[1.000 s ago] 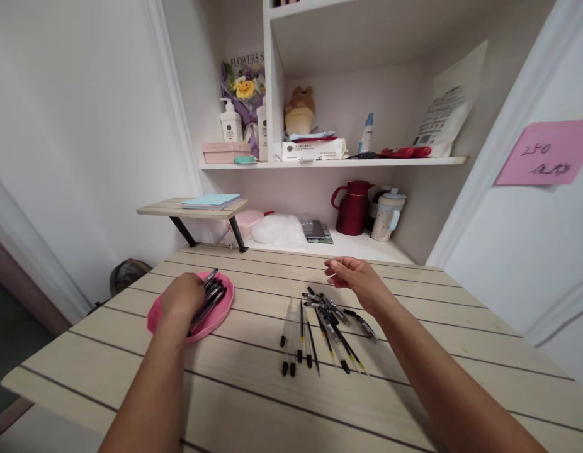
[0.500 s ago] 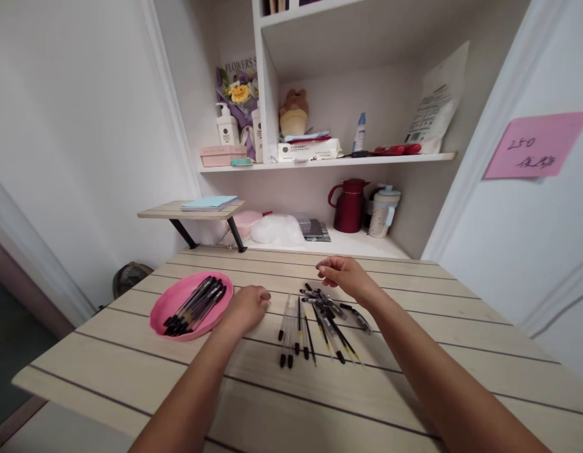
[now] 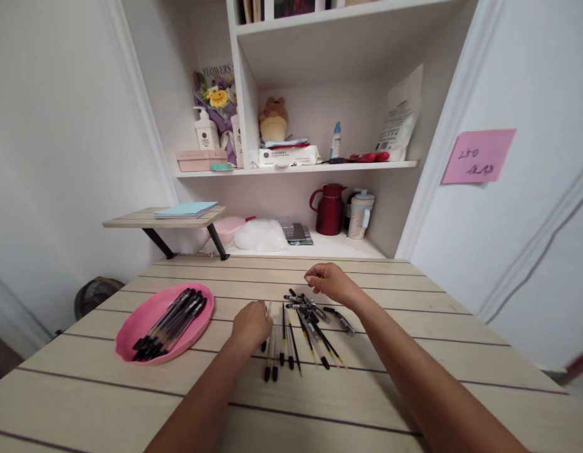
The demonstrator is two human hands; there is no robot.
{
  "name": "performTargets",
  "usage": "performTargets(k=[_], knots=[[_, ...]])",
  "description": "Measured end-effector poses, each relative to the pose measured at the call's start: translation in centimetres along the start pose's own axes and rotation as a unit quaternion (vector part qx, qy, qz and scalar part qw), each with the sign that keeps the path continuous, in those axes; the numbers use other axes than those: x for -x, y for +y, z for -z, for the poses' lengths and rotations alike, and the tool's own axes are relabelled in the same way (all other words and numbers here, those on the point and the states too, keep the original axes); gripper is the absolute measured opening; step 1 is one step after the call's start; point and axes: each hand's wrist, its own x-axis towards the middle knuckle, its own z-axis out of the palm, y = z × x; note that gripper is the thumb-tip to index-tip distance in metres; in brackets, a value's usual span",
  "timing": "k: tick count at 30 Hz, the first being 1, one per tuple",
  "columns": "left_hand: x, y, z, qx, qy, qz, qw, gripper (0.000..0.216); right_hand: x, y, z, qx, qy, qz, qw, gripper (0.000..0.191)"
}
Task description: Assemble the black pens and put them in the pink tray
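My left hand (image 3: 252, 324) is closed on a clear pen barrel (image 3: 269, 309) at the left of the loose parts. The barrel's black end shows below my fingers. More clear barrels with black ends (image 3: 274, 352) lie just to the right. Beside them are dark ink refills (image 3: 293, 343) with yellow sections. My right hand (image 3: 332, 281) hovers at the far side of a pile of black pen caps (image 3: 310, 308), fingers curled together, with nothing visible in them. A pink bowl (image 3: 203, 322) on the left holds several black pens (image 3: 171, 324).
The slatted table (image 3: 291, 409) meets a white shelf unit (image 3: 291, 168) at the back. A small raised stand (image 3: 126, 219) with blue paper (image 3: 187, 209) is at the back left. A red jug (image 3: 330, 211) and a pale tumbler (image 3: 361, 215) stand in the lower recess.
My left hand has gone from beside the pink bowl to the leftmost pen barrel and closed on it. My right hand stays over the caps. The camera view has turned slightly right.
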Motion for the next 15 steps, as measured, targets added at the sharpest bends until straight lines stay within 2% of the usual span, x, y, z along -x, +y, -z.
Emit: performTargets(k=[4,9,13,15], knots=[[-0.3,-0.5,-0.7,0.034,0.009,0.009,0.999,0.02,0.0,0.2,-0.9,0.099,-0.023,0.01,0.995,0.017],[-1.2,-1.4,-0.9,0.125,0.021,0.03,0.991,0.012,-0.2,-0.6,-1.6,0.23,-0.046,-0.003,0.972,0.021],[-1.9,-2.3,-1.2,0.247,-0.006,0.06,0.967,0.002,0.3,-1.3,-1.0,0.285,-0.049,-0.037,0.956,0.021],[-2.0,-2.6,-1.1,0.317,-0.028,0.07,0.945,0.005,1.3,-1.3,-0.7,0.311,-0.073,-0.063,0.945,0.017]])
